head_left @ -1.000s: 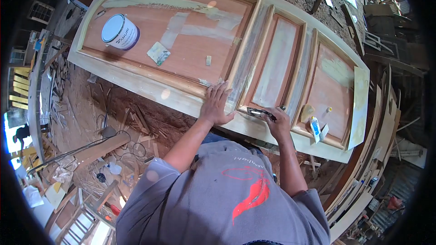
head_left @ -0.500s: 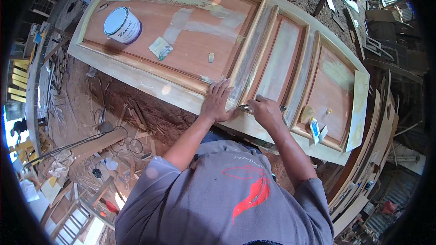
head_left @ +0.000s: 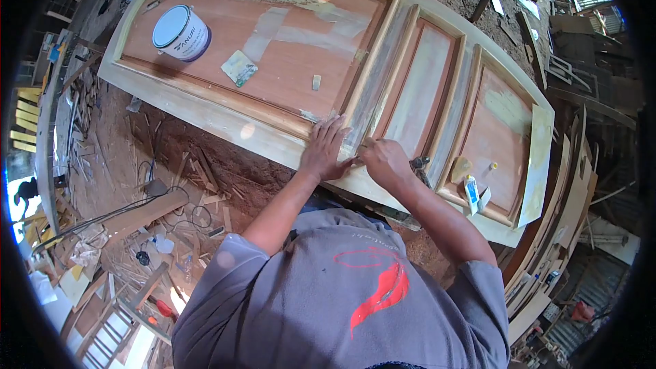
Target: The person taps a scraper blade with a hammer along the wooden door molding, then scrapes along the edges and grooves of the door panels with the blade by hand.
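My left hand (head_left: 324,150) lies with fingers stretched out on the edge of a panelled wooden door (head_left: 225,117), at the corner of its large panel. Close beside it, my right hand (head_left: 385,162) is closed, fingertips down at the lower end of the narrow middle panel (head_left: 418,82). What it holds is hidden under the fingers. A dark metal tool (head_left: 419,163), its kind unclear, rests on the door just right of that hand.
On the large panel are a paint bucket (head_left: 181,34), a stained square pad (head_left: 239,68) and a small block (head_left: 316,82). A small tube (head_left: 471,191) and a tan lump (head_left: 461,167) lie on the right panel. Wood scraps and cables (head_left: 130,206) cover the ground at left.
My right hand has moved left, closer to my left hand. A thin dark tool seen earlier at its fingertips is hidden now. My left hand stays on the door.
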Demonstrator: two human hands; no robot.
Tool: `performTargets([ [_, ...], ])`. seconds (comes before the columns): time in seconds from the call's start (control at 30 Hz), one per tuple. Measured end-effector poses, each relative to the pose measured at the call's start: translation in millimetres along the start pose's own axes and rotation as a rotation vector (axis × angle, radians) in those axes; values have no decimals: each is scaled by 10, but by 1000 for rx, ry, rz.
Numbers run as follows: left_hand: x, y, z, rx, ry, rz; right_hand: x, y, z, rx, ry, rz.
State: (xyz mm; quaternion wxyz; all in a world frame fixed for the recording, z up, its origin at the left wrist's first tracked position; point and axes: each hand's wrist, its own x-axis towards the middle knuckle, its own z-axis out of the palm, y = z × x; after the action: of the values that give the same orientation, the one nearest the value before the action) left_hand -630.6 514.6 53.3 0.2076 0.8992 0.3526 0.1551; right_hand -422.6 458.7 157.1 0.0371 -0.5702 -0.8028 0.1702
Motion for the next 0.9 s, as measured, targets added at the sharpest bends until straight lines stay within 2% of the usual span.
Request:
performTargets([
  [0.33, -24, 8, -10, -10, -78, -36, 114, 82, 10, -28, -53, -55],
  [0.53, -35, 20, -41, -85, 31, 4, 136, 143, 16, 18, -28, -19],
  [0.9, -25, 25, -43, -49, -24, -1, 86, 127, 24, -8, -2, -21],
])
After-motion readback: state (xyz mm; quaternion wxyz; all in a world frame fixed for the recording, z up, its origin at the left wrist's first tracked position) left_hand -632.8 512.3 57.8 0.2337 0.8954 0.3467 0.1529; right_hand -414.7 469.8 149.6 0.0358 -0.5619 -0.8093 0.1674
